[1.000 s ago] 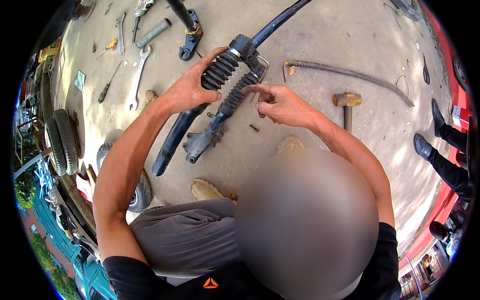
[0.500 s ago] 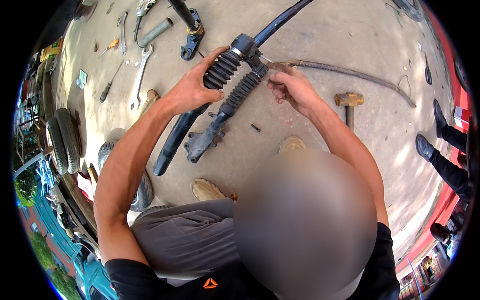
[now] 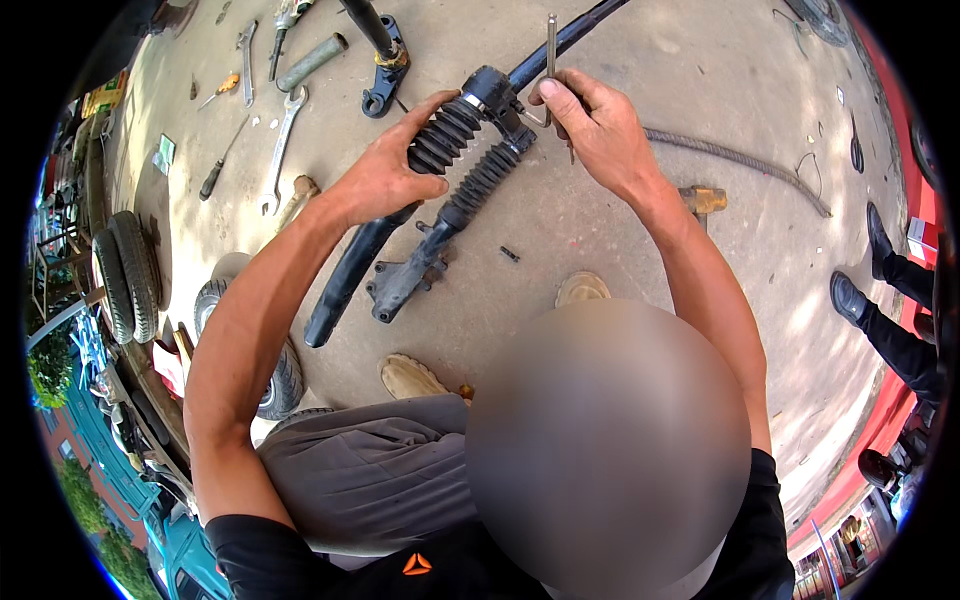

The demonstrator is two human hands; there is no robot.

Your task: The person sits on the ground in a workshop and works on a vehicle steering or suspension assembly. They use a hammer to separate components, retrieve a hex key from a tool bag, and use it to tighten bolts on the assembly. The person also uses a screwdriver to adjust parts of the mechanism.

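A black front fork assembly (image 3: 490, 95) with two ribbed rubber boots lies slantwise in front of me. My left hand (image 3: 385, 175) is wrapped round the thicker boot (image 3: 446, 137), its thumb toward me. To the right of the fork's clamp, my right hand (image 3: 605, 135) pinches a bent metal hex key (image 3: 551, 48) between thumb and fingers. One straight end of it points up and away; a bent part shows close beside the clamp. Whether it touches the clamp I cannot tell. The thinner boot (image 3: 480, 183) leads down to a dark bracket (image 3: 400, 288).
A hammer (image 3: 704, 199) and a ribbed steel bar (image 3: 735, 160) lie on the right. Wrenches (image 3: 285, 150), a screwdriver (image 3: 212, 180) and a metal tube (image 3: 312, 62) are on the left. A small dark bolt-like piece (image 3: 509, 254) lies nearer me. Tyres (image 3: 128, 275) stand far left.
My right hand has risen away from me and slightly right, and the hex key now stands out upright from its fingers. My left hand has stayed on the boot.
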